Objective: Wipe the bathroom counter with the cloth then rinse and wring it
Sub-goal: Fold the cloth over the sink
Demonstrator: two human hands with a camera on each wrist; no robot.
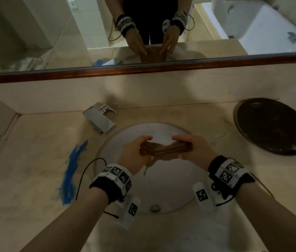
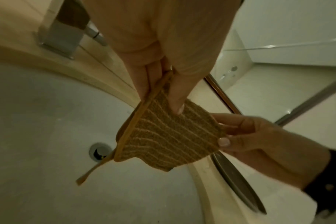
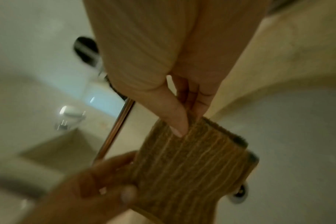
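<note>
A brown striped cloth (image 1: 163,150) is stretched between both hands above the white sink basin (image 1: 176,179). My left hand (image 1: 136,151) pinches its left end, thumb on top. At the other end, my right hand (image 1: 189,148) pinches the cloth the same way. In the left wrist view the cloth (image 2: 169,133) hangs from my left thumb and fingers (image 2: 175,97), its loop tag dangling over the drain (image 2: 99,151); the right hand (image 2: 246,133) grips the far edge. The blurred right wrist view has the cloth (image 3: 192,166) held by right hand (image 3: 180,121) and left hand (image 3: 109,181).
A chrome faucet (image 1: 100,120) stands at the basin's back left. On the beige counter (image 1: 34,160), a blue smear (image 1: 72,170) lies left of the basin. A dark round plate (image 1: 272,126) rests at the back right. The mirror (image 1: 143,33) spans the wall behind.
</note>
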